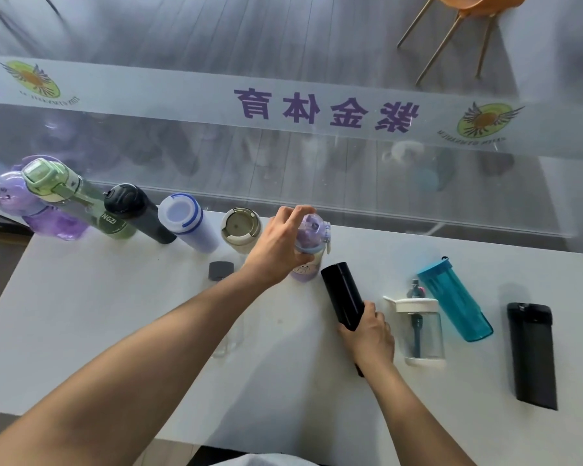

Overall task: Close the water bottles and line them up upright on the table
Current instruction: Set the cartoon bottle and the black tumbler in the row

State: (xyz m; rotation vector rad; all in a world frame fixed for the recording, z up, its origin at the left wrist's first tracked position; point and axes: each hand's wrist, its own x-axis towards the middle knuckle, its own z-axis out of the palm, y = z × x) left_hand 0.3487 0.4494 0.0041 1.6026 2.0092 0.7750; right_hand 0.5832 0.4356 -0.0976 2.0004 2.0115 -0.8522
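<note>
Several closed bottles stand upright in a row along the far edge of the white table (81, 331): purple (31, 210), green (78, 203), dark grey (138, 213), white with blue rings (189, 223), cream (241, 230). My left hand (280, 250) is shut on a small lilac bottle (308, 250) standing at the row's right end. My right hand (367, 334) grips a black tube bottle (342, 294) lying on the table. Further right are a clear bottle with a white lid (421, 327), a teal bottle (455, 301) and a black flask (530, 354).
A small grey cap (221, 270) lies on the table near the cream bottle. A faint clear bottle (229, 338) sits partly under my left forearm. A glass wall with a printed band (283, 105) rises behind the table; chair legs (448, 38) show beyond it.
</note>
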